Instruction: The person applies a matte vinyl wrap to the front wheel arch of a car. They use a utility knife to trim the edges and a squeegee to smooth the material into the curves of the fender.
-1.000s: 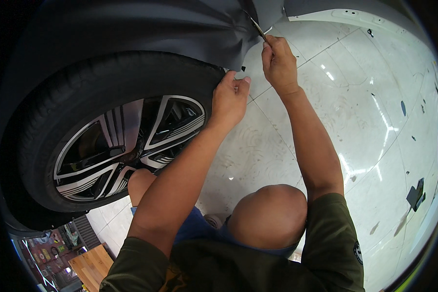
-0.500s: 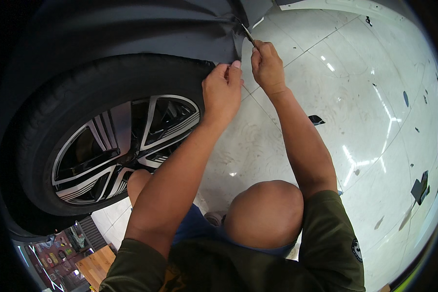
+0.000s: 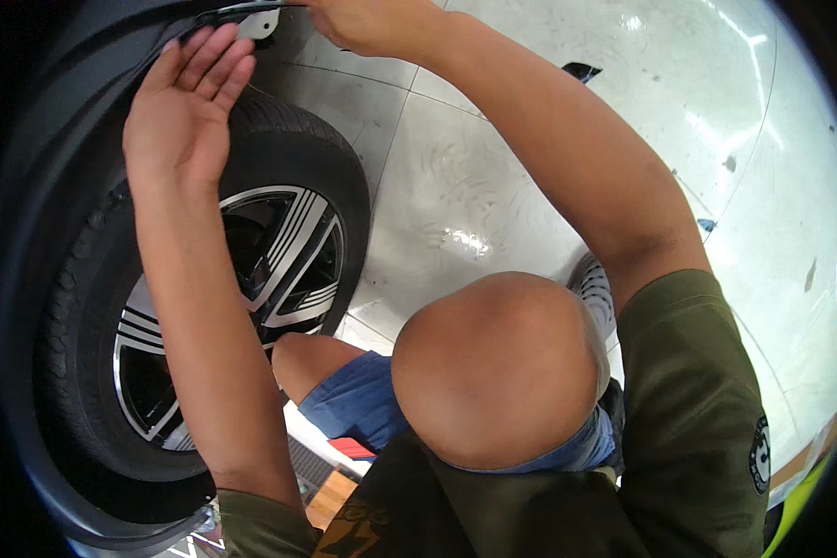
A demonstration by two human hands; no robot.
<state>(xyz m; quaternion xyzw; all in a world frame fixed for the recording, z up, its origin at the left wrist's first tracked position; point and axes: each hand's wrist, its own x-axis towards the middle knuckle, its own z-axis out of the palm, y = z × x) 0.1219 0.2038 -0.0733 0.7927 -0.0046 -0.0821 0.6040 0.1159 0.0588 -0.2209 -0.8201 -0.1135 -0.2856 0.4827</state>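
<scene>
My left hand (image 3: 181, 116) is open, palm turned up, with its fingers reaching to the lower edge of the dark grey car body panel (image 3: 93, 84) above the wheel. Its fingertips are at or just under that edge; contact is hard to make out. Close by, a pale metal bracket with a hole (image 3: 259, 26) shows under the panel. My right hand (image 3: 381, 26) is cut off by the top of the picture, its visible fingers curled. A thin dark tip, apparently of the slim knife, pokes out on its left side. Below my left hand stands the wheel (image 3: 293, 251).
My bent knee (image 3: 498, 372) is in the middle, above the pale tiled floor (image 3: 437, 186). A black scrap (image 3: 581, 72) lies on the tiles beyond my right forearm, and a small blue piece (image 3: 706, 225) lies farther right. A wooden surface (image 3: 332, 499) shows at the bottom.
Both hands have moved left along the car body, and my view has shifted. My left hand has let go of the loose dark sheet and opened. My right hand has gone up to the picture's edge.
</scene>
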